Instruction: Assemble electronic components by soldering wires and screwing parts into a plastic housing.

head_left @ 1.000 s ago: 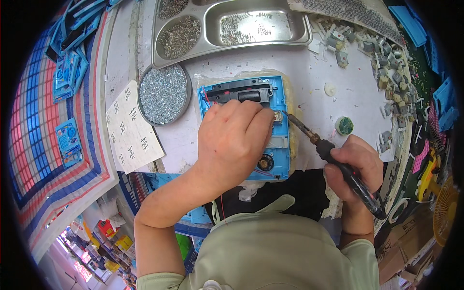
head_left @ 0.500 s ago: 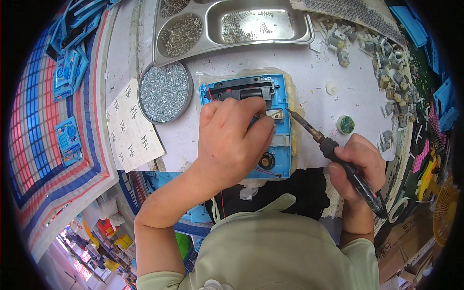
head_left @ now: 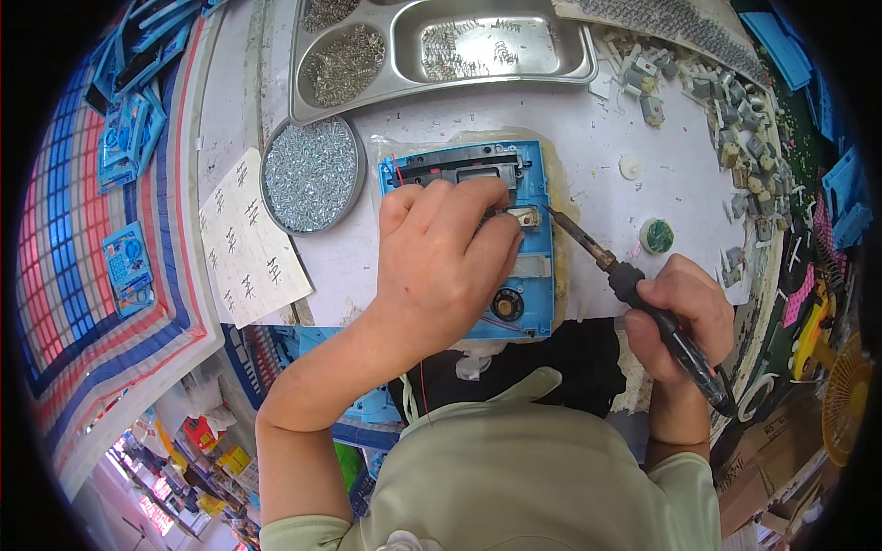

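A blue plastic casing [head_left: 539, 317] lies in front of me with black and metal parts inside. My left hand [head_left: 446, 257] rests over it, thumb and fingers bent together by a small white part [head_left: 525, 217]. The fingertips are partly hidden, so whatever they pinch cannot be made out. A thin red wire [head_left: 398, 169] shows beyond that hand, at the casing's upper left. My right hand [head_left: 684, 312] is closed round the black handle of a soldering iron [head_left: 663, 329]. Its metal tip points at the casing's right edge, close to the white part.
A round dish of small metal pins [head_left: 312, 174] stands left, beside a paper sheet with handwriting [head_left: 253, 257]. Beyond the casing is a metal tray [head_left: 450, 89] with springs. Small grey motor-like parts [head_left: 758, 174] are heaped right, past a green round tub [head_left: 657, 236].
The fingers of my left hand have shifted slightly over the casing. The part beyond them looks lighter grey now. My right hand and the soldering iron have hardly moved.
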Tool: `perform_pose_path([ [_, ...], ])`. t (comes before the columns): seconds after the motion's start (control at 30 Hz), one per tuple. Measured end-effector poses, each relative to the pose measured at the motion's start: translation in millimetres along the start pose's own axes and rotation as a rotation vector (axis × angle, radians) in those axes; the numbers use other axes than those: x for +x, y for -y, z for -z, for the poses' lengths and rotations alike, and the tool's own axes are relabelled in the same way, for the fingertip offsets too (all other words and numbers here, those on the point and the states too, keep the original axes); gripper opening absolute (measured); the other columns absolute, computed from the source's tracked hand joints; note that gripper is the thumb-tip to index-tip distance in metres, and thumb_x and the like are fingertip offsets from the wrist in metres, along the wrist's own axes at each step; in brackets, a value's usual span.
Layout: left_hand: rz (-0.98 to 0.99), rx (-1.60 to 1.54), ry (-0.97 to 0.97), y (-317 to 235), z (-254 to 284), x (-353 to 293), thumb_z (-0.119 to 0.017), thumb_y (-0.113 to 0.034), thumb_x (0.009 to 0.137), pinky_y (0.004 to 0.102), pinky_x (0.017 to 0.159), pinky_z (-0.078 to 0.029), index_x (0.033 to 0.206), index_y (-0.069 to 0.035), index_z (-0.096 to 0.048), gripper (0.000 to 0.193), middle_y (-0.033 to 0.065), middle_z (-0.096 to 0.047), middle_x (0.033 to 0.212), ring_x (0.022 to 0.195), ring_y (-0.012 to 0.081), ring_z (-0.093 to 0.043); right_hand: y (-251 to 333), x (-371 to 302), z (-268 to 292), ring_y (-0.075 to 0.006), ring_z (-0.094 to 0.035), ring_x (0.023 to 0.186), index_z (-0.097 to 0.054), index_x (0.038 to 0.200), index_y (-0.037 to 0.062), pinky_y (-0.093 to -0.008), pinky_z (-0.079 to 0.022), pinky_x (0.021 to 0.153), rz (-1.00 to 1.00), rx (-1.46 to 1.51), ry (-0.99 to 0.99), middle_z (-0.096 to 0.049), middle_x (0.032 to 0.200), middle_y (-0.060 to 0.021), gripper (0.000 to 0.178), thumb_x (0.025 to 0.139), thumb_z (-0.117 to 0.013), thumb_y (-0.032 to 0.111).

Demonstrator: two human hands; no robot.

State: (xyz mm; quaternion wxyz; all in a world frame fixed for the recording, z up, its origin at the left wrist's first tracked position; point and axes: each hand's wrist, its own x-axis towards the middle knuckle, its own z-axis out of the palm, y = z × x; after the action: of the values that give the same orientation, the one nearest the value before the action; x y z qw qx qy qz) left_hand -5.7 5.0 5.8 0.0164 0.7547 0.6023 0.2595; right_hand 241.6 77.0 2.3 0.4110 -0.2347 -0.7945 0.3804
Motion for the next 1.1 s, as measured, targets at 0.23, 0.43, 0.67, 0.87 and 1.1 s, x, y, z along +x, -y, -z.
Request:
perform_pose_path([
  [0.23, -0.004, 0.001, 0.012, -1, 0, 2, -0.083, -0.005, 0.068, 0.0381, 0.080, -0.038, 0.094, -0.010, -0.069, 0.030, 0.0054, -0.063, 0.105, 0.085, 0.0221, -0.061, 1, -2, 2, -0.0189, -0.049, 0.051, -0.066, 0.102, 0.0027, -0.0301, -0.035, 0.047, -0.007, -0.014, -0.005, -0.056, 0.063, -0.0043, 0.035, 0.072, -0.084, 0.001],
  [0.43, 0.102, -0.049, -0.209, 11, 19, -10, -0.083, -0.010, 0.073, 0.0370, 0.078, -0.040, 0.098, -0.009, -0.066, 0.031, 0.0063, -0.062, 0.101, 0.082, 0.0218, -0.058, 2, -2, 5, -0.0190, -0.048, 0.052, -0.065, 0.101, 0.0012, -0.0304, -0.034, 0.048, -0.018, -0.009, -0.017, -0.056, 0.064, -0.0053, 0.034, 0.072, -0.082, 0.000],
  [0.67, 0.579, -0.411, -0.163, 30, 23, -30, -0.080, -0.006, 0.082, 0.0230, 0.071, -0.044, 0.105, 0.000, -0.071, 0.025, 0.0037, -0.063, 0.092, 0.079, 0.0096, -0.053, -2, -6, 1, -0.0175, -0.048, 0.055, -0.065, 0.103, 0.0018, -0.0292, -0.034, 0.050, -0.038, -0.008, -0.054, -0.057, 0.068, -0.0062, 0.027, 0.082, -0.079, 0.011],
  [0.87, 0.506, -0.678, -0.301, 22, 16, -20, -0.074, 0.004, 0.085, 0.0240, 0.072, -0.051, 0.096, 0.001, -0.074, 0.011, 0.0073, -0.071, 0.096, 0.085, 0.0134, -0.066, 12, 6, -16, -0.0150, -0.061, 0.078, -0.062, 0.119, -0.0005, -0.0282, -0.049, 0.070, -0.192, 0.185, -0.130, -0.065, 0.093, -0.0097, 0.039, 0.083, -0.077, 0.004],
  [1.1, 0.572, -0.796, -0.286, 24, 6, -19, -0.075, -0.002, 0.086, 0.0265, 0.069, -0.055, 0.097, 0.000, -0.075, 0.011, 0.0092, -0.072, 0.086, 0.077, 0.0147, -0.070, 20, 79, -86, -0.0139, -0.065, 0.093, -0.057, 0.135, 0.0044, -0.0278, -0.055, 0.083, -0.240, 0.302, 0.016, -0.065, 0.108, -0.0070, 0.055, 0.084, -0.074, -0.005],
])
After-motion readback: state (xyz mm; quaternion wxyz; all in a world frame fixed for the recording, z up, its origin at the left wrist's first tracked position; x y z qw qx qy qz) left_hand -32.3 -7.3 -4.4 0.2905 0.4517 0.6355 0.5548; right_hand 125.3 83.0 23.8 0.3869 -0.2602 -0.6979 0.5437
